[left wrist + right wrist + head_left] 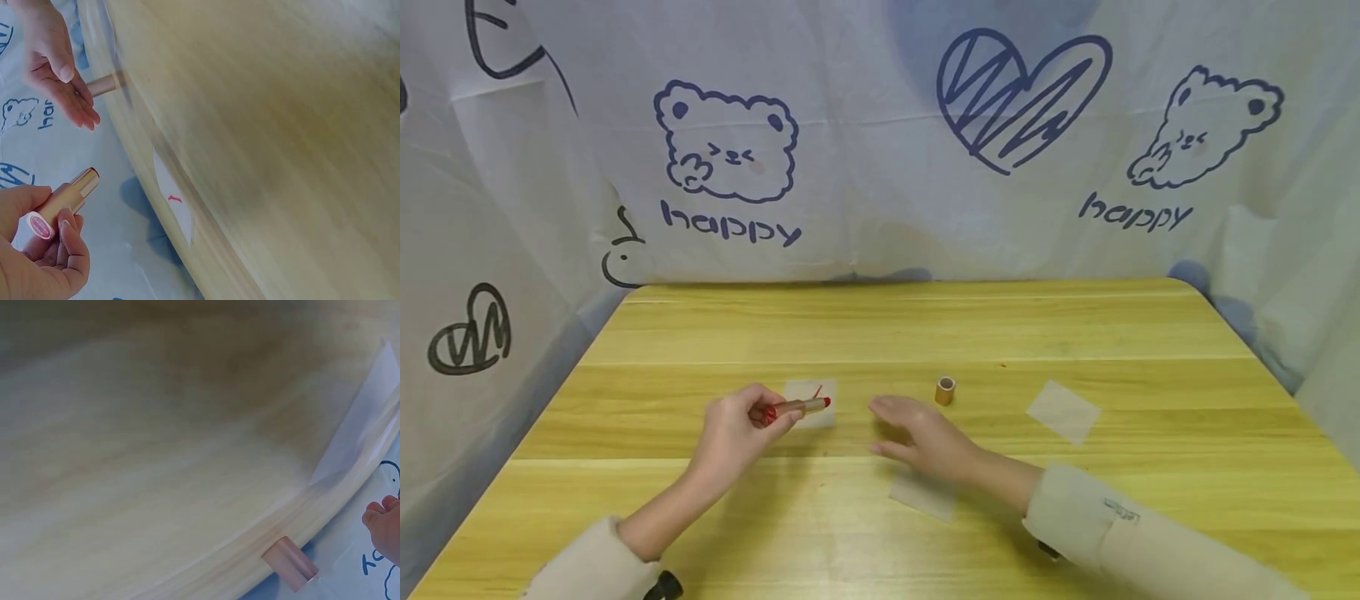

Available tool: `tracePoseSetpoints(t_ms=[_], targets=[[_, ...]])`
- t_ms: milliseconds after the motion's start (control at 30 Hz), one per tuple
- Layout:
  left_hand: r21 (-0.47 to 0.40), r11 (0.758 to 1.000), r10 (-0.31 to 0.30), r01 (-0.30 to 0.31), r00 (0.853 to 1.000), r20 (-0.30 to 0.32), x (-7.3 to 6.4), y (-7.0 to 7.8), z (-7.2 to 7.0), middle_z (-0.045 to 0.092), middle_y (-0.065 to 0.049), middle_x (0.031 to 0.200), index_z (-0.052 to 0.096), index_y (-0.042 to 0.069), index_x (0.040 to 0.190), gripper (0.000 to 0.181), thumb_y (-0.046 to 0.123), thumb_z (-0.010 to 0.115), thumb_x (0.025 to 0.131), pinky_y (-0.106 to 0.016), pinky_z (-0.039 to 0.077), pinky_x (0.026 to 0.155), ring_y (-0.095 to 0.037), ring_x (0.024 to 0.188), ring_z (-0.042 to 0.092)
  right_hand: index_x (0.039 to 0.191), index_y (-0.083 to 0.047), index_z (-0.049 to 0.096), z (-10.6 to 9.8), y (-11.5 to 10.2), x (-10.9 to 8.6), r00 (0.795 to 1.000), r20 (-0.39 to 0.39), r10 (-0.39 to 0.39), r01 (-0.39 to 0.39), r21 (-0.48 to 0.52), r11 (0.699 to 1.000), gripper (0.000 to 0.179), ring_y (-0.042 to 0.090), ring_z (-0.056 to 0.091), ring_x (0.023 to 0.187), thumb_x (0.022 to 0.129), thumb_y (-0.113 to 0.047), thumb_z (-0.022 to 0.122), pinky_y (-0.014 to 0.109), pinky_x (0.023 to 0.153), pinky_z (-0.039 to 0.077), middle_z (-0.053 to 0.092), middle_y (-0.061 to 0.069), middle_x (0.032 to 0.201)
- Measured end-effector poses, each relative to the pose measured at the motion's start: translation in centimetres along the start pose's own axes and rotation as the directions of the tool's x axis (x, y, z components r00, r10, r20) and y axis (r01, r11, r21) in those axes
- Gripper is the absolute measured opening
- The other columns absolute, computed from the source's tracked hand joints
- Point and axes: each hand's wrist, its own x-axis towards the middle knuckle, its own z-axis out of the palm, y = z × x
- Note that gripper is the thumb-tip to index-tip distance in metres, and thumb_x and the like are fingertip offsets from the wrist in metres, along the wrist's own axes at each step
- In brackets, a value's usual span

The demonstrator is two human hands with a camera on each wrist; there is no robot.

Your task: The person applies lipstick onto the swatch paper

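Note:
My left hand pinches a gold lipstick, its red tip pointing right. The label on its base faces the camera in the left wrist view. Just behind the lipstick lies a small white paper square, partly covered in the head view, with a short red stroke on it. To the right, my right hand hovers over the table with fingers spread from the thumb, holding nothing. The lipstick cap stands upright on the table, open end up, just beyond the right hand.
Another paper square lies partly under the right forearm, and a further one sits to the right. The wooden table ends at a white cloth with drawn bears and hearts. Tiny red specks mark the tabletop.

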Motion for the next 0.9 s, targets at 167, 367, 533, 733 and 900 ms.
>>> tracePoseSetpoints(t_ms=[167, 367, 533, 733, 900], targets=[[-0.029, 1.0, 0.0, 0.0, 1.0, 0.008, -0.3, 0.2, 0.5, 0.072, -0.011, 0.076, 0.071, -0.008, 0.088, 0.015, 0.0, 0.084, 0.085, -0.016, 0.052, 0.056, -0.016, 0.064, 0.065, 0.137, 0.019, 0.055, 0.0, 0.1, -1.4, 0.999, -0.034, -0.007, 0.008, 0.02, 1.0, 0.053, 0.05, 0.057, 0.13, 0.096, -0.009, 0.074, 0.055, 0.109, 0.048, 0.057, 0.036, 0.14], [-0.062, 0.998, 0.013, -0.013, 1.0, 0.002, -0.6, 0.6, 1.1, 0.073, -0.011, 0.077, 0.071, -0.007, 0.086, 0.014, -0.002, 0.084, 0.084, -0.016, 0.052, 0.056, -0.015, 0.063, 0.065, 0.138, 0.019, 0.053, -0.4, 0.0, -3.2, 0.999, -0.046, 0.026, -0.024, 0.048, 0.999, 0.054, 0.051, 0.055, 0.132, 0.097, -0.01, 0.073, 0.057, 0.108, 0.047, 0.054, 0.036, 0.143], [-0.089, 0.996, 0.02, -0.019, 1.0, 0.011, -0.9, 0.9, 1.6, 0.074, -0.012, 0.078, 0.071, -0.007, 0.087, 0.015, -0.002, 0.085, 0.084, -0.017, 0.053, 0.056, -0.015, 0.063, 0.066, 0.141, 0.016, 0.054, -0.6, -0.1, -4.8, 0.994, -0.062, 0.088, -0.085, 0.051, 0.995, 0.058, 0.05, 0.053, 0.134, 0.097, -0.015, 0.075, 0.06, 0.11, 0.043, 0.054, 0.032, 0.146], [-0.125, 0.992, 0.021, -0.018, 0.999, 0.028, -1.3, 1.2, 2.0, 0.073, -0.01, 0.077, 0.07, -0.005, 0.084, 0.016, -0.001, 0.086, 0.083, -0.018, 0.054, 0.056, -0.013, 0.062, 0.064, 0.14, 0.016, 0.055, -0.3, 0.1, -6.3, 0.994, -0.075, 0.078, -0.075, 0.042, 0.996, 0.059, 0.052, 0.055, 0.131, 0.095, -0.014, 0.077, 0.063, 0.107, 0.044, 0.056, 0.033, 0.143], [-0.148, 0.989, 0.003, 0.006, 0.998, 0.06, -1.5, 1.8, 2.6, 0.073, -0.011, 0.077, 0.07, -0.005, 0.083, 0.016, -0.004, 0.086, 0.082, -0.018, 0.054, 0.056, -0.013, 0.063, 0.064, 0.14, 0.015, 0.055, -0.4, 0.5, -7.4, 0.994, -0.057, 0.095, -0.094, 0.012, 0.995, 0.059, 0.052, 0.055, 0.131, 0.093, -0.014, 0.078, 0.062, 0.106, 0.045, 0.056, 0.032, 0.143]])
